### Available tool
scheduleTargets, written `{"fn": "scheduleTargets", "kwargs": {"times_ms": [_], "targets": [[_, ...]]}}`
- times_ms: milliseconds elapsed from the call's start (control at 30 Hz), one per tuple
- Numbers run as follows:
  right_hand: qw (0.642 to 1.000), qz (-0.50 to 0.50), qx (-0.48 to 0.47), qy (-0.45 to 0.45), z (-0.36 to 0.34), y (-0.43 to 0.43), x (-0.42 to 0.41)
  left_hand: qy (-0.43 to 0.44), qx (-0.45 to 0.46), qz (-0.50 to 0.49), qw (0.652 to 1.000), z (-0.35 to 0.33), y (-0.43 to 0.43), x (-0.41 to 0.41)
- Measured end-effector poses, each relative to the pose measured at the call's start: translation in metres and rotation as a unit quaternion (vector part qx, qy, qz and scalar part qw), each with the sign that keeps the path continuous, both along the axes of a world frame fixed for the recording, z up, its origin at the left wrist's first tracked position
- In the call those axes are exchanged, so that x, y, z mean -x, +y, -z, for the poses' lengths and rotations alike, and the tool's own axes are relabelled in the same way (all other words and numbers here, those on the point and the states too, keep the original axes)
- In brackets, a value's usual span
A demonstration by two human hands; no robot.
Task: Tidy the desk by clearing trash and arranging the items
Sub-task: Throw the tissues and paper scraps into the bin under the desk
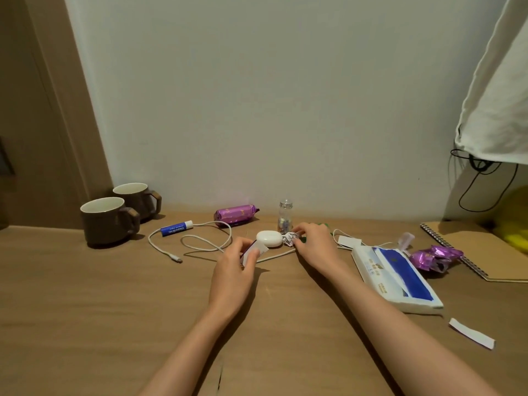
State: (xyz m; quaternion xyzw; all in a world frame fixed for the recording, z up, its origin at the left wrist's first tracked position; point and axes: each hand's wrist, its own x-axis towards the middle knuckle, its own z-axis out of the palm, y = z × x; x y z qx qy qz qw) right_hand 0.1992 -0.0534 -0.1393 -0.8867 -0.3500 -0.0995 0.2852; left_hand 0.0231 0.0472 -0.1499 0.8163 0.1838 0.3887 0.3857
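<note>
**Both hands on scraps in the middle of the desk**

The left hand [235, 264] has its fingers and thumb curled round a small white-and-purple paper scrap [255, 249], halfway between the front and back edges of the desk [85, 310]. The right hand [314, 242] is just beside it, its fingertips pinching a crumpled white wrapper [289, 239] that sits right against the white earbud case [270, 238]. Something green peeks out past the right hand's knuckles; what it is, I cannot tell.

Along the back edge stand a small glass bottle [285, 214], upright, and a purple wrapped snack [235, 214] lying on its side. Left of that lies a blue lip balm stick [176, 228], with a white cable [200, 241] looping past it. In the back left corner are two brown mugs [107, 221], one behind the other.

Toward the right edge a blue-and-white tissue pack [397, 278] lies flat, and a crumpled purple wrapper [434, 257] rests against the edge of a spiral notebook [480, 247]. A white paper strip [471, 332] lies alone nearer the front edge.
</note>
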Motion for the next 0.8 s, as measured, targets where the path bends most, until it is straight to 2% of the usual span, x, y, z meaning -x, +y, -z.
{"fn": "scheduleTargets", "kwargs": {"times_ms": [367, 533, 800], "targets": [[0.997, 0.034, -0.068, -0.023, 0.004, -0.006, -0.005, 0.008, -0.008, 0.008, 1.000, -0.007, 0.002, 0.001], [0.986, 0.045, -0.163, 0.006, -0.006, -0.011, 0.004, 0.011, -0.020, 0.014, 1.000, -0.006, 0.001, 0.001], [0.952, -0.077, -0.274, 0.110, -0.049, -0.041, 0.078, -0.046, 0.079, 0.027, 0.995, -0.031, -0.011, 0.035]]}}
